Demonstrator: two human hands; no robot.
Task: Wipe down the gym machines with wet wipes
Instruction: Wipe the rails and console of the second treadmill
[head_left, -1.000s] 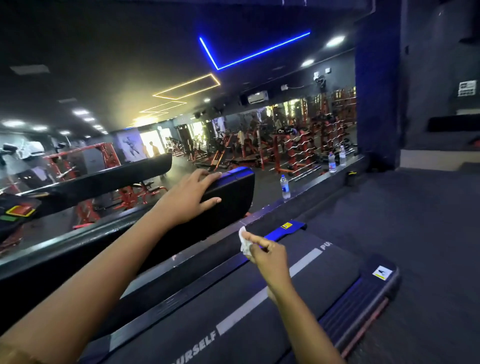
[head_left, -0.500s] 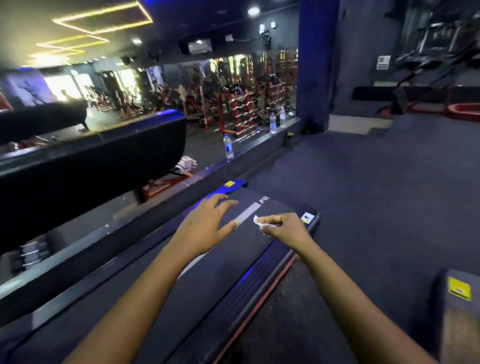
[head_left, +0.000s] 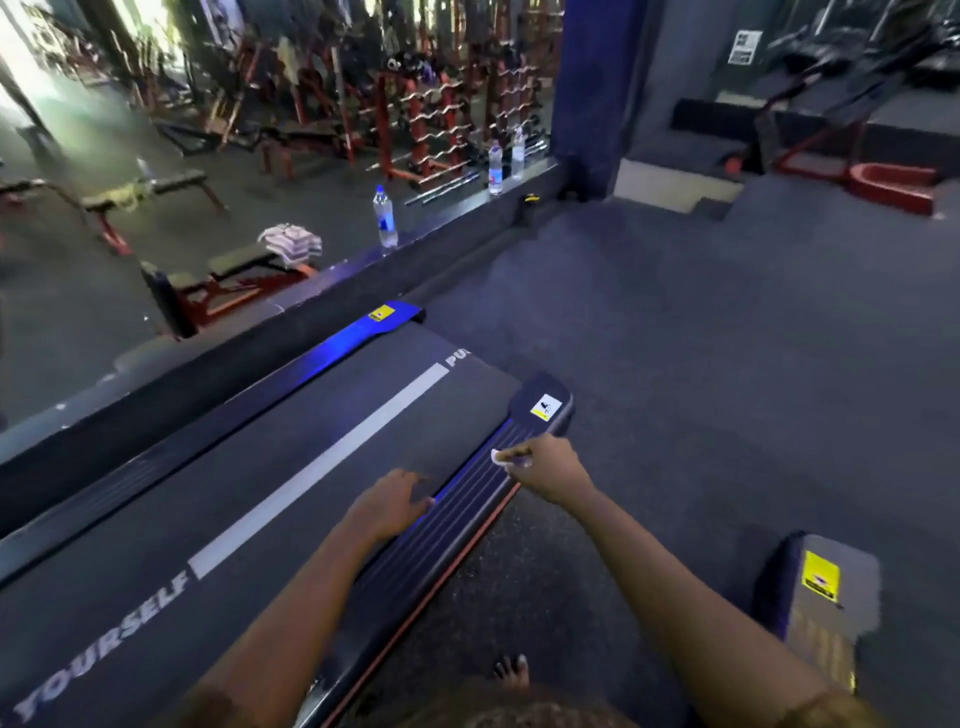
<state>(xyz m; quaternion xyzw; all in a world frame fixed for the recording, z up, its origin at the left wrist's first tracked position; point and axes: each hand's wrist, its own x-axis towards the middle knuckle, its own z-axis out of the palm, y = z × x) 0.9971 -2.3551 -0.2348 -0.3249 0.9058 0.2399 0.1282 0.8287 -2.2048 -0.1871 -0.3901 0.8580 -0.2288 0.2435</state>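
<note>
A treadmill lies below me, its dark belt marked with a grey stripe and white lettering. Along its right edge runs a ribbed side rail with a yellow sticker near the far end. My right hand pinches a small white wet wipe and holds it over the far part of that rail. My left hand hovers with fingers relaxed and spread at the belt's right edge, beside the rail, holding nothing.
A mirror wall with a low ledge runs along the left; water bottles stand on it. The end of a second treadmill sits at lower right. Dark floor stretches to the right. My bare toes show at the bottom.
My left hand came off the black handrail and dropped to the belt's edge. My right hand carried the wipe right, from over the belt to the side rail. My view tilted downward.
</note>
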